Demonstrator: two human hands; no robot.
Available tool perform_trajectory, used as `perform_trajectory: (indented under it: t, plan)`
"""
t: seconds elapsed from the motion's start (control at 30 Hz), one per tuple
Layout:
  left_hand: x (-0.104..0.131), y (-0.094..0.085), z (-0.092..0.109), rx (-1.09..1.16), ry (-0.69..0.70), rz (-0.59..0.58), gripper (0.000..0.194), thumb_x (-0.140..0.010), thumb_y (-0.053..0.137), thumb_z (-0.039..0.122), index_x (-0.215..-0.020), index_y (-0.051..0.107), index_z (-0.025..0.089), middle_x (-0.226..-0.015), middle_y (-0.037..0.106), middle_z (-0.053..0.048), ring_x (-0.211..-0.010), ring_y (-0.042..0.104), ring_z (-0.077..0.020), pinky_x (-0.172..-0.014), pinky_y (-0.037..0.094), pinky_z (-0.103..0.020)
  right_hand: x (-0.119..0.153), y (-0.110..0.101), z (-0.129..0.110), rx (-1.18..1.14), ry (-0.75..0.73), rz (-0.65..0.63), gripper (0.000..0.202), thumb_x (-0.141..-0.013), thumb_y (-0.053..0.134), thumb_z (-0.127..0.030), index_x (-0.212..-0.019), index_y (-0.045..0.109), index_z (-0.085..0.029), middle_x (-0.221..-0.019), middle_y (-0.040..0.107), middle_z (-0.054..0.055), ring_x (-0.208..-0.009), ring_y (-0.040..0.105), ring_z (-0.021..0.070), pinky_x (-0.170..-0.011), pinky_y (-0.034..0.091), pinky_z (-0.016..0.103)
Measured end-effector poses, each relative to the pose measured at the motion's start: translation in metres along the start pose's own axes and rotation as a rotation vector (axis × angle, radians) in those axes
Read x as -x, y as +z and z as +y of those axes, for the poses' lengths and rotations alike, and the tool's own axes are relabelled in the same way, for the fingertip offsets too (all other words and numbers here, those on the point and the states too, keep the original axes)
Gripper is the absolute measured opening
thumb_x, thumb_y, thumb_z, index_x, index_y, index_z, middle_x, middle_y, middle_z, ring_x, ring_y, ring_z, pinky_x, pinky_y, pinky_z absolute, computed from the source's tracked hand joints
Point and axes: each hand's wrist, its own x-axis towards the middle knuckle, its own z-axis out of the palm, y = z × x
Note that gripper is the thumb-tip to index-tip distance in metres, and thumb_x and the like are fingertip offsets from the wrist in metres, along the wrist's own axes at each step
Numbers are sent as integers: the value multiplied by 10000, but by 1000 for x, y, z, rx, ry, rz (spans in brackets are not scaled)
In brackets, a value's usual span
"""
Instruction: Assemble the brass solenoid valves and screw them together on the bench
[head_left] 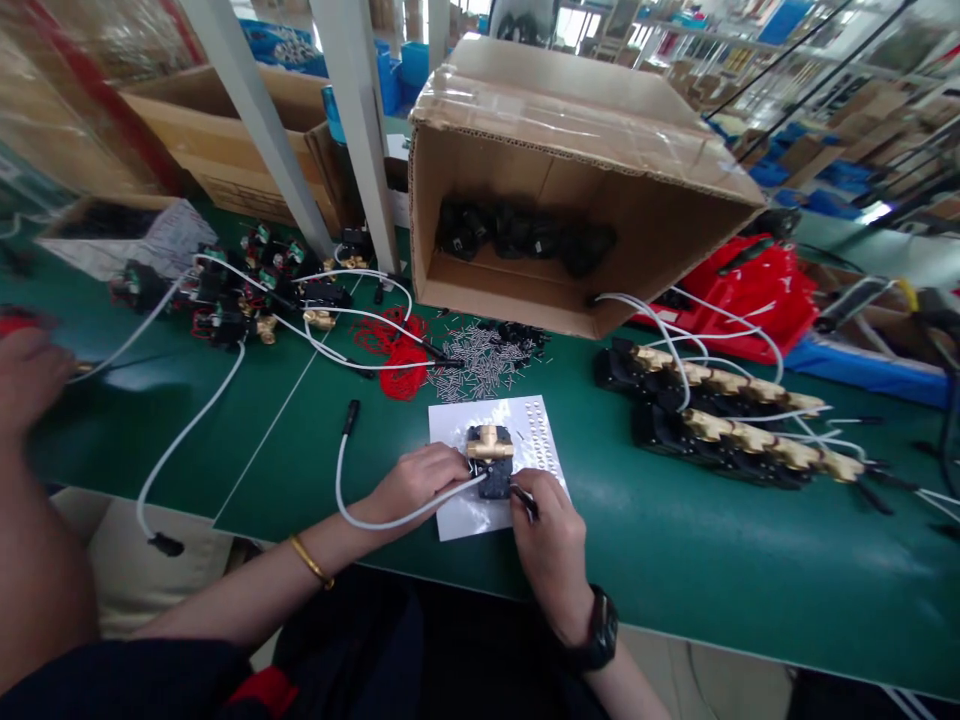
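Note:
A black device with a brass fitting (489, 446) lies on a white sheet (456, 520) near the table's front edge. My left hand (424, 480) touches its left side, fingers closed; what they pinch is hidden. From the device a white cable (390, 522) curves left to a black plug. At the device's right lower side, my right hand (551, 530) pinches a small dark tool (526, 500). Small rings (541, 435) lie in rows on the sheet's right part.
Loose screws (484, 362) and red rings (403, 368) lie behind the sheet. An open cardboard box (517, 285) stands behind them. Finished-looking brass-and-black units (750, 435) line the right; wired units (225, 290) sit left. Another person's hand (30, 375) is at far left.

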Motion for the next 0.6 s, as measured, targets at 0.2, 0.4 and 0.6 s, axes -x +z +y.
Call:
perform_trajectory:
  t: [0.2,0.4,0.6]
  plan:
    - [8,6,0,-104,93,34,133,-879,492,173,-916,618,151,-918,656,-56,-857,606,-136,-799,484,-252,-2,1,5,-124,-22,40,165,-790,451,-63,-837,543,-191,-821,615,38,-778,596,143,-716,485,239]
    - [1,7,4,-114,78,68,116,-880,496,192,-891,603,146,-877,658,-48,-837,604,-140,-782,492,-258,-5,3,8,-150,-25,31,154,-767,461,-55,-815,528,-186,-798,585,41,-750,574,142,-684,479,240]
    - [-6,2,2,-150,98,22,139,-884,495,232,-871,602,144,-839,670,-48,-798,620,-146,-754,496,-260,-5,3,11,-189,-4,33,147,-767,461,-57,-794,531,-184,-765,579,32,-716,564,138,-657,475,239]
